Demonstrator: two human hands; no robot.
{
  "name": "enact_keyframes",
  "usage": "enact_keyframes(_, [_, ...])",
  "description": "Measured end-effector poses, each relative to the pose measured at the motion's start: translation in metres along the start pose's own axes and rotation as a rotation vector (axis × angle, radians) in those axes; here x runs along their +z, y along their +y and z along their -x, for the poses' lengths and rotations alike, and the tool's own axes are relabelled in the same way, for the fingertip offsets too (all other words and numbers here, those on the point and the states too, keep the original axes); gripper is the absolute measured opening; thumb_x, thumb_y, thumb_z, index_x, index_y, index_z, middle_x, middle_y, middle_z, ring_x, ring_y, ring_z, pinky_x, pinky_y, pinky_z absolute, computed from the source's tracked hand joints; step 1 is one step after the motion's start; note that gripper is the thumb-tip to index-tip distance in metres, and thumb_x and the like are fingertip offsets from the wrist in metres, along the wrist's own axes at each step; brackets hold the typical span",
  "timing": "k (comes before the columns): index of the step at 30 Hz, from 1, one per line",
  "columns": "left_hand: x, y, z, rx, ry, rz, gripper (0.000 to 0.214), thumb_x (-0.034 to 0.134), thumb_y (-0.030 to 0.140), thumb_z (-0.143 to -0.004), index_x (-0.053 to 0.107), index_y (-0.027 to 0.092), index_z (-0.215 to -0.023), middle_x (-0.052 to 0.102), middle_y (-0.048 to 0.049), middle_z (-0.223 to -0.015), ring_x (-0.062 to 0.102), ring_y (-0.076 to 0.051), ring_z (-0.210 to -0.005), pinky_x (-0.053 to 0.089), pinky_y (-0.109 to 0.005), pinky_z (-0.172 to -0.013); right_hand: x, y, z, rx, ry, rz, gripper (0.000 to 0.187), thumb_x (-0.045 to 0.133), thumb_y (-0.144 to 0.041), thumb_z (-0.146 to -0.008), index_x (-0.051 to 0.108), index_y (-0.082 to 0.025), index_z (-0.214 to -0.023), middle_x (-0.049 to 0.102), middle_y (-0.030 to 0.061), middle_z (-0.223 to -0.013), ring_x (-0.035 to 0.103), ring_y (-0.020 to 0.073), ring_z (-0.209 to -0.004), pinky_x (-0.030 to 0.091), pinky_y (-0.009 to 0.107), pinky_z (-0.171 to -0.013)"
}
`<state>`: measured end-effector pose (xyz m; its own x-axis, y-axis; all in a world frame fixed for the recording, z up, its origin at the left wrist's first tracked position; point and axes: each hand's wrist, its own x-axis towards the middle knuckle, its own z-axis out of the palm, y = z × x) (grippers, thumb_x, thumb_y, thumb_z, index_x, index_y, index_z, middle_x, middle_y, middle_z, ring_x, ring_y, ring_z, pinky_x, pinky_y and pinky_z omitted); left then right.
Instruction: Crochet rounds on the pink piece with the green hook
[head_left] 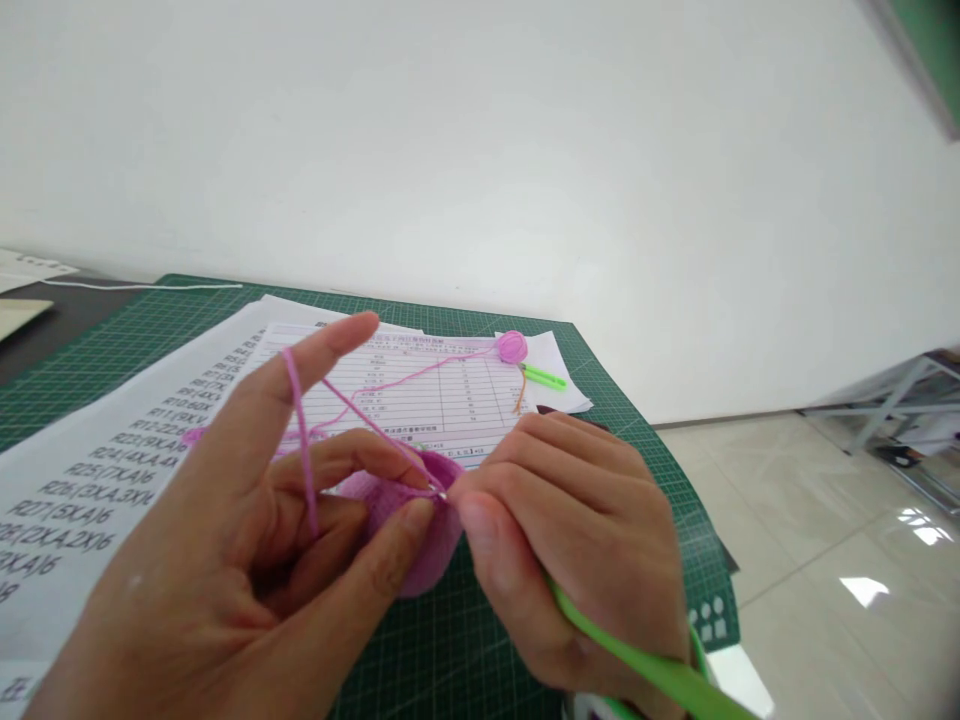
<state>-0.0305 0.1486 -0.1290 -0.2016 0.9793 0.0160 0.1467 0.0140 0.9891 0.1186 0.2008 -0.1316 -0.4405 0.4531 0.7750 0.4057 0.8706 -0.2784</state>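
Note:
A rounded pink crochet piece point(431, 555) hangs between my hands, its rim pinched by my left hand point(277, 530) between thumb and fingers. Pink yarn point(301, 430) loops around the raised index finger of that hand and runs down to the rim. My right hand point(570, 550) is closed around a crochet hook with a green handle point(630, 650). The metal tip point(437, 491) of the hook meets the rim beside my left thumb. A strand leads back over the papers to a small pink yarn ball point(512, 347).
Printed sheets point(97, 450) with pattern rows lie on a green cutting mat point(660, 450). Near the yarn ball are a bright green tool point(545, 377) and an orange thread point(519, 395). A white wall point(480, 170) rises behind; tiled floor point(817, 530) shows at right.

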Motion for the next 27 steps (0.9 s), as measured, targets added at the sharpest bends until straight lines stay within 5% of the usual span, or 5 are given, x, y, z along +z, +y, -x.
enact_keyframes(3, [0.002, 0.0, 0.003, -0.021, 0.08, 0.039, 0.089, 0.084, 0.03, -0.062, 0.041, 0.064, -0.133, 0.07, 0.0096, -0.078, 0.071, -0.014, -0.062, 0.06, -0.014, -0.061, 0.007, -0.003, 0.003, 0.004, 0.076, 0.084, 0.033, 0.045, -0.03, -0.098, 0.048, -0.022, -0.065, 0.05, 0.0004, -0.059, 0.046, 0.0149, -0.06, 0.038, 0.033, -0.053])
enact_keyframes(6, [0.002, -0.001, 0.001, -0.052, 0.105, 0.11, 0.094, 0.085, 0.026, -0.06, 0.04, 0.062, -0.134, 0.069, 0.0105, -0.078, 0.064, -0.011, -0.05, 0.06, -0.016, -0.055, 0.016, -0.005, 0.006, 0.01, 0.205, 0.127, 0.037, 0.037, -0.028, -0.1, 0.043, -0.022, -0.064, 0.05, 0.0009, -0.056, 0.042, 0.0155, -0.058, 0.036, 0.036, -0.052])
enact_keyframes(12, [-0.002, -0.002, -0.01, -0.184, -0.043, 0.415, 0.083, 0.085, 0.027, -0.062, 0.053, 0.041, -0.137, 0.073, 0.0041, -0.069, 0.07, -0.018, -0.061, 0.058, -0.02, -0.053, 0.018, -0.007, 0.005, -0.049, 0.375, 0.023, 0.032, 0.038, -0.031, -0.101, 0.047, -0.02, -0.073, 0.049, -0.0013, -0.057, 0.045, 0.012, -0.056, 0.041, 0.032, -0.054])
enact_keyframes(21, [-0.015, -0.014, -0.022, -0.251, -0.079, 0.467, 0.079, 0.081, 0.038, -0.065, 0.054, 0.032, -0.139, 0.068, 0.0018, -0.059, 0.071, -0.027, -0.071, 0.058, -0.033, -0.063, 0.0, -0.006, 0.009, -0.086, 0.293, -0.231, 0.027, 0.051, -0.029, -0.098, 0.063, -0.011, -0.082, 0.067, 0.0036, -0.07, 0.057, 0.0108, -0.063, 0.048, 0.03, -0.057])
enact_keyframes(27, [-0.014, -0.018, -0.018, -0.271, -0.123, 0.49, 0.08, 0.081, 0.038, -0.065, 0.053, 0.033, -0.14, 0.068, 0.002, -0.058, 0.071, -0.027, -0.071, 0.058, -0.032, -0.062, -0.01, -0.007, 0.009, 0.019, 0.287, -0.239, 0.033, 0.057, -0.013, -0.088, 0.053, -0.017, -0.055, 0.054, -0.0018, -0.051, 0.044, 0.0088, -0.048, 0.031, 0.031, -0.046])
